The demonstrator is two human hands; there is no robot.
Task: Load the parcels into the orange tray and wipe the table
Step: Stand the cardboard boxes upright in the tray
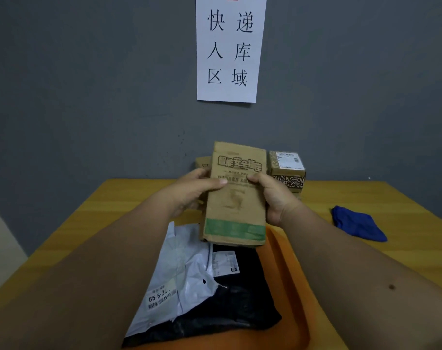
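I hold a flat brown cardboard parcel [236,198] with a green band in the air above the far end of the orange tray [285,269]. My left hand [192,192] grips its left edge, thumb on the front. My right hand [270,195] grips its right edge the same way. Inside the tray lie a white plastic mailer [182,271] and a black plastic mailer [237,299], overlapping. A blue cloth [356,223] lies crumpled on the wooden table [391,198] at the right.
A patterned cardboard box [287,170] stands on other boxes at the table's back against the grey wall. Another brown box [202,161] peeks out behind my left hand. A white paper sign [230,49] hangs on the wall.
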